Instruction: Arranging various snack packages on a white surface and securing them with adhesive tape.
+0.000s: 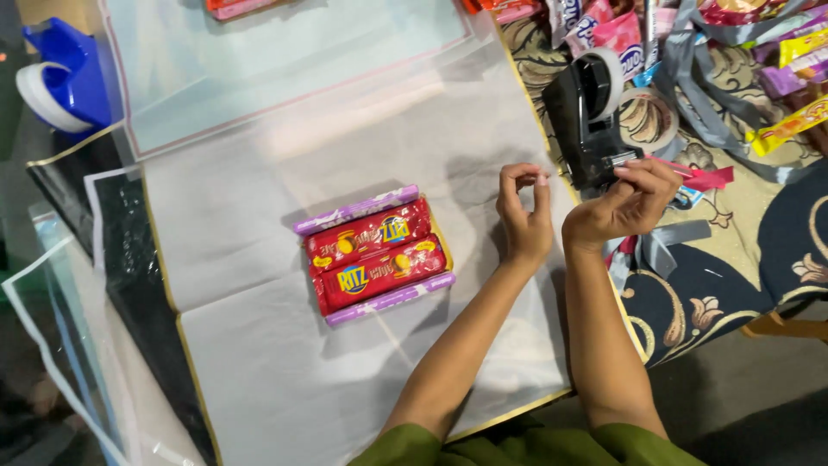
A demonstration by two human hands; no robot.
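Tape: right hand (623, 203) at black dispenser (586, 121), fingers pinching clear strip; looks light, sticky, limp, best held by its edges.
Left hand (524, 216): centre-right, fingers curled narrow, seemingly empty.
Packets (375, 255): centre, on white sheet (259, 362).

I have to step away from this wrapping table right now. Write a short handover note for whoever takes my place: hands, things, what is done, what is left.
Left hand: raised over the clear wrapping sheet, fingers pinched together; whether it holds a strip of tape cannot be told.
Right hand: at the black tape dispenser, fingers pinched at its cutting end.
Things: two red cracker packs lie side by side mid-sheet, a purple bar along each outer side. More snacks and grey ribbon lie on the patterned cloth to the right.
Done: packs bundled and centred.
Left: the sheet lies flat, not yet folded or taped around them.
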